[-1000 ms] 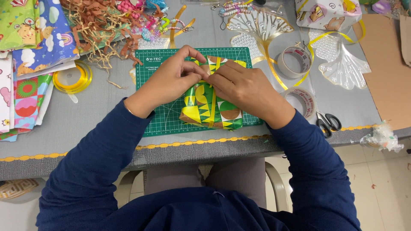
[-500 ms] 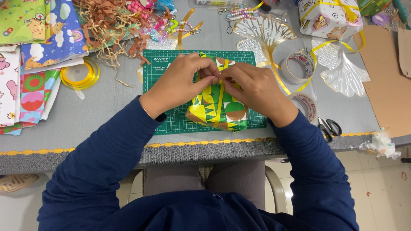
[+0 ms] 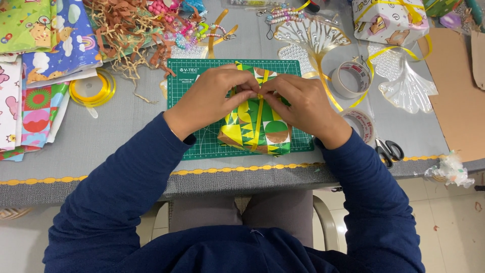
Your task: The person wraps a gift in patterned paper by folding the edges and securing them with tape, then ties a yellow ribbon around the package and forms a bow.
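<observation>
- Grey work table (image 3: 126, 121) carries a green cutting mat (image 3: 202, 136) near its front edge; all positions below refer to this mat.
- Wrapped box (image 3: 255, 129), in green, yellow and brown patterned paper, lies on the mat, right of centre.
- Yellow ribbon (image 3: 258, 126) runs lengthwise over the box top.
- Left hand (image 3: 214, 96) and right hand (image 3: 303, 103) meet above the box; fingertips of both pinch the ribbon at the box's far end.
- Left of the mat: yellow ribbon spool (image 3: 92, 88) and patterned paper sheets (image 3: 35, 65).
- Behind the mat: shredded brown paper (image 3: 126, 30).
- Right of the mat: two tape rolls (image 3: 351, 78), scissors (image 3: 389, 150).
</observation>
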